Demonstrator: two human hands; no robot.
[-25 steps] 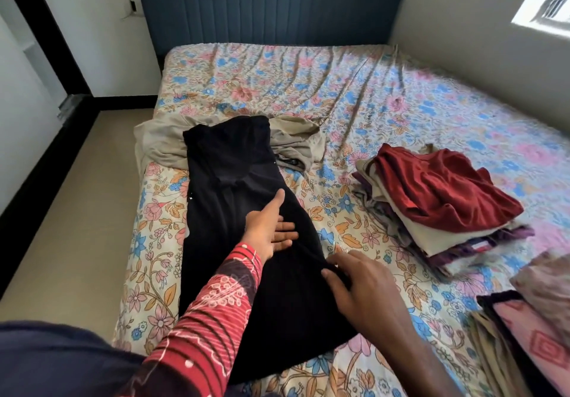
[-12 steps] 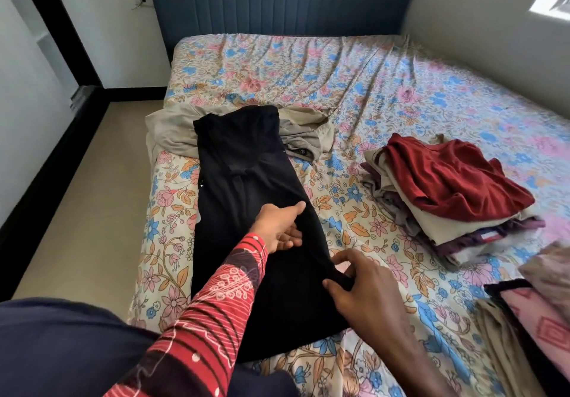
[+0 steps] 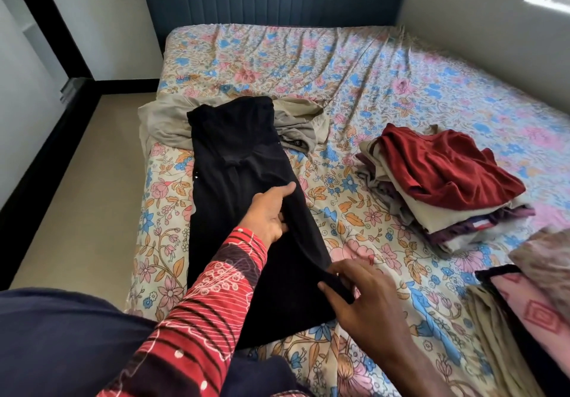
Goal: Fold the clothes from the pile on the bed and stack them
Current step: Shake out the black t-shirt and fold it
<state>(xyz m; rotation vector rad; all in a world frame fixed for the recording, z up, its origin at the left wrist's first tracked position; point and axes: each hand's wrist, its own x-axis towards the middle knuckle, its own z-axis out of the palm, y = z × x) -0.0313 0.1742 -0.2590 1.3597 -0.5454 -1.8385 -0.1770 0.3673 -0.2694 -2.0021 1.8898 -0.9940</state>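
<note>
Since a second ago, your left hand (image 3: pixel 266 216) has turned its fingers across the black garment (image 3: pixel 243 199) toward the right edge, thumb out, palm pressing the cloth. Your right hand (image 3: pixel 359 296) pinches the garment's right edge, thumb and fingers curled on a fold.

Black garment: laid lengthwise on the bed (image 3: pixel 385 66), near its left side.
Beige garment (image 3: pixel 163 122): partly under the black garment's far end.
Folded stack (image 3: pixel 431 199): right of the black garment, well apart, dark red piece on top.
More clothes (image 3: pixel 536 298): farther right, cut off by the frame edge; items hard to tell apart.
</note>
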